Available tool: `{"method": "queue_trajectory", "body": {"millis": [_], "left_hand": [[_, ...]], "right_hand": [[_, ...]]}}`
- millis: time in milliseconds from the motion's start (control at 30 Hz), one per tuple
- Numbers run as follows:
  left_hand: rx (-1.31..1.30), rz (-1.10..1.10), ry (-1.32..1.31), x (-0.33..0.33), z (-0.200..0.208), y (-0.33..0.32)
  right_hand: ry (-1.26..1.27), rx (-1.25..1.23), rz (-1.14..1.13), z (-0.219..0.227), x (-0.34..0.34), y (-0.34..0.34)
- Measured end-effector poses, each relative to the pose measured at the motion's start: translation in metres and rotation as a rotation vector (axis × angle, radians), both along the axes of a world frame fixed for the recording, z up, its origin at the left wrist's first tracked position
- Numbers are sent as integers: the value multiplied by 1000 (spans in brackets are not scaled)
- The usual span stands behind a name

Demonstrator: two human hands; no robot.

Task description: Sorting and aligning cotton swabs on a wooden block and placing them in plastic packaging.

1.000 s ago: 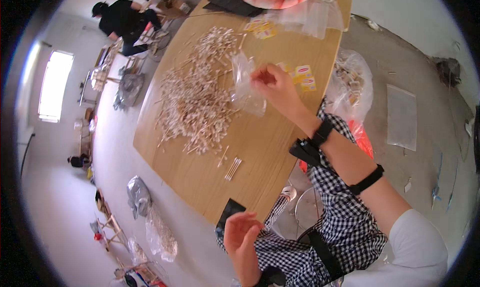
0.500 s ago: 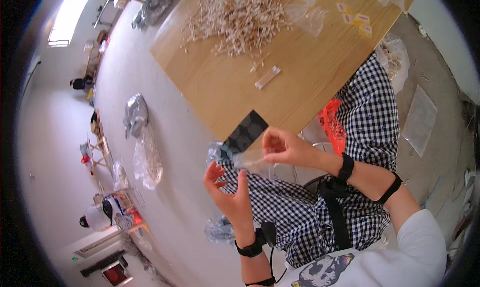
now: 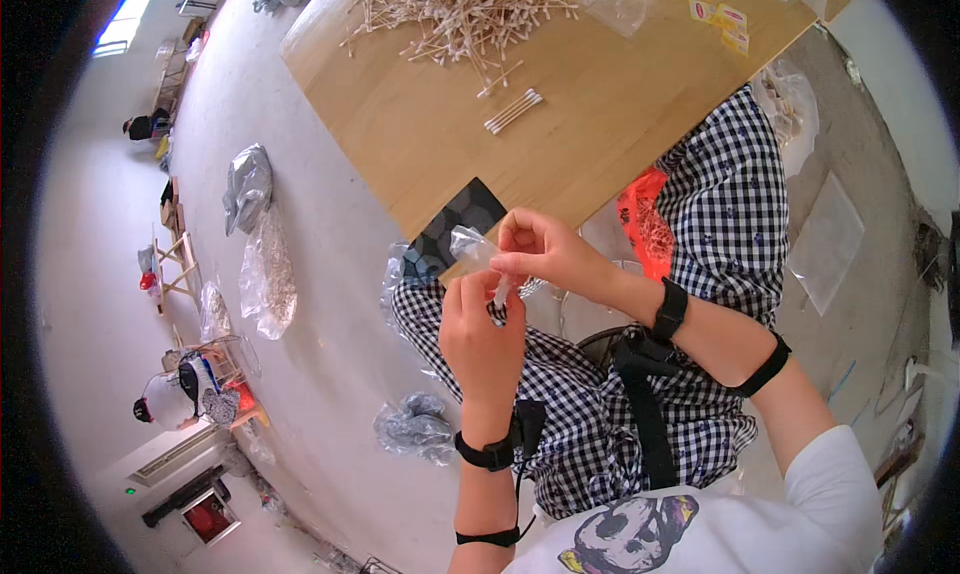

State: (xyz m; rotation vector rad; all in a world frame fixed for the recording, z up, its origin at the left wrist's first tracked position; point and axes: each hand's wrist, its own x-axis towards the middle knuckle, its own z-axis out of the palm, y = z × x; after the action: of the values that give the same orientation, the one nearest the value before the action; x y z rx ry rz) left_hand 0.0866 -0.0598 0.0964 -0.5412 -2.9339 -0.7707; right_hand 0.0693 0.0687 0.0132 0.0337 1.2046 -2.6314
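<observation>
A small clear plastic bag (image 3: 472, 246) is pinched between the thumb and fingers of my right hand (image 3: 548, 256), above the near corner of the wooden table. My left hand (image 3: 483, 324) is closed on the bag's lower part, just below the right hand; its fingertips are partly hidden. A black pad with a hexagon pattern (image 3: 450, 222) lies on the table corner beyond my hands. Farther up the table lies a short row of cotton swabs (image 3: 513, 112), side by side. Behind them spreads a large loose pile of cotton swabs (image 3: 460, 14).
Crumpled clear film (image 3: 615, 4) and several yellow-and-white labels (image 3: 715, 16) lie on the wooden table (image 3: 400, 124). A red bag (image 3: 648, 219) is beside my checkered trousers. Plastic bags (image 3: 265, 274) lie on the floor at left. Another person (image 3: 170, 399) sits at far left.
My hands have come together; the left, with fingers spread before, is now closed on the clear bag. The table has shifted slightly up and left in the view.
</observation>
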Motion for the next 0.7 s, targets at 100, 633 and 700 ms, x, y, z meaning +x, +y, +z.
{"method": "queue_trajectory", "body": {"millis": [100,633,700], "left_hand": [[73,51,-26,-2,-1,-1],[730,368,-506,-14,-8,-23],[763,360,-484,-12,-7,-18]], "right_hand": [[-48,15,-9,7,-1,2],[197,292,10,5,5,-1],[81,224,111,3,3,3]]}}
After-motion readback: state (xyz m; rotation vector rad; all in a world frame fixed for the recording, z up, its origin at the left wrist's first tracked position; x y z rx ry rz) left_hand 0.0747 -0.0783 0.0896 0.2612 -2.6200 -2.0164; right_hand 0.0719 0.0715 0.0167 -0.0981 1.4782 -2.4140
